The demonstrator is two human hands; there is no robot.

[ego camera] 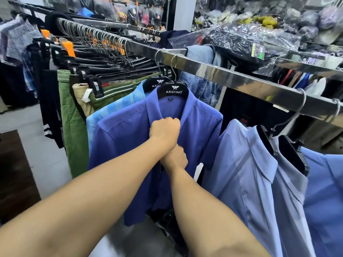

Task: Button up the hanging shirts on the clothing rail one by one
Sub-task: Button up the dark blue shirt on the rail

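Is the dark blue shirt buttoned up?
Open at the top: the dark blue shirt gapes at its collar above the left hand and right hand gripping its front. Lower buttons: cannot tell.

To your left, find green trousers [72, 127] and khaki trousers [81, 97] hung from black clip hangers [94, 86] that carry orange size tags [68, 48]. A denim garment [204, 86] hangs at centre rear. A plastic-wrapped dark garment [241, 39] lies at upper right. A brown wooden cabinet [14, 173] stands at lower left on the grey floor [22, 121].
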